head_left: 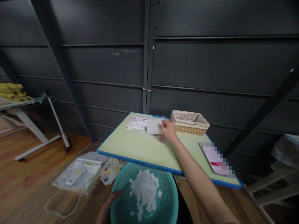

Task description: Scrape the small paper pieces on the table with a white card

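My right hand (168,129) reaches over the table and pinches a blank white card (153,127). The card's left edge is beside a loose pile of small white paper pieces with reddish marks (137,122). Under the right hand lies a small clear and reddish item (161,138), too blurred to name. Below the table's front edge, my left hand (109,203) grips the left rim of a green plastic basket (174,193), its thumb over the inside and its other fingers hidden. Many small white paper squares (144,189) lie in this basket.
On the light-green table (130,144) with blue edging stand a cloth-lined wicker basket (190,128) and, to the right, a clipboard (217,160) with a red item. An open white box (77,175) with a cord sits on the floor. Dark panels (105,62) rise behind.
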### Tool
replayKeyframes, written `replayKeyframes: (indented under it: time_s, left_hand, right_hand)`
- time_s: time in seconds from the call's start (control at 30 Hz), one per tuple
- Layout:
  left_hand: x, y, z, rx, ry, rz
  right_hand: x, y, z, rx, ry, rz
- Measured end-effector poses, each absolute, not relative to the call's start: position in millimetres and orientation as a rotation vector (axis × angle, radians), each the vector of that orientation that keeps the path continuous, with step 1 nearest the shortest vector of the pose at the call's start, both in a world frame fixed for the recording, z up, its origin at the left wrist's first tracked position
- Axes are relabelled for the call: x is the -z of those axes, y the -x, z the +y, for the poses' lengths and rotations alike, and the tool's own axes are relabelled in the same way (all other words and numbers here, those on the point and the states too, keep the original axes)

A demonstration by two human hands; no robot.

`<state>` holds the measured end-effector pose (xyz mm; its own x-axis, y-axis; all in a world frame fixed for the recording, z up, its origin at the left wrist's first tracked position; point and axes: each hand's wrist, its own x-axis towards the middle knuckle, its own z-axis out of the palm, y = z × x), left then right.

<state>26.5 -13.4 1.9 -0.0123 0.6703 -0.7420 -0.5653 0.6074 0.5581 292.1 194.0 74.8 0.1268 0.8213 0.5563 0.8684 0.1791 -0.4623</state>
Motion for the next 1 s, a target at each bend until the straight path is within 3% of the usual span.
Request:
replayKeyframes:
  time_s: [1.0]
  left_hand:
    - [4.0,-24.7,-11.9,-1.002,-0.077,1.234]
  right_hand:
    - [-71.0,-301.1,201.2,-0.017,1.567,-1.513]
